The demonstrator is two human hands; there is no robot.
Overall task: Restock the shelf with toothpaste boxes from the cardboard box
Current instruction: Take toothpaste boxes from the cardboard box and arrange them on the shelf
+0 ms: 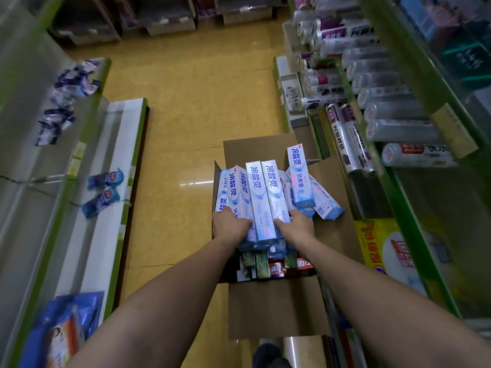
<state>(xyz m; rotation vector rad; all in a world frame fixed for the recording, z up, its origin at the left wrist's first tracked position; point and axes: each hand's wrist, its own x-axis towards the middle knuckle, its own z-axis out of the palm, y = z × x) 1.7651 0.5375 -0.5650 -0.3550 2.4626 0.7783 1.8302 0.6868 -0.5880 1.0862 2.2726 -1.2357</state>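
An open cardboard box (276, 309) sits at lower centre of the frame, flaps spread, with green and red cartons (261, 261) packed inside. A bundle of long white-and-blue toothpaste boxes (261, 192) rises tilted from it, gripped at their lower ends between the left hand (229, 224) and right hand (297, 224).

A glossy yellow tiled floor (196, 107) runs down a shop aisle. Green-trimmed shelving (117, 134) lines both sides. A light glare (196, 184) streaks the tiles.
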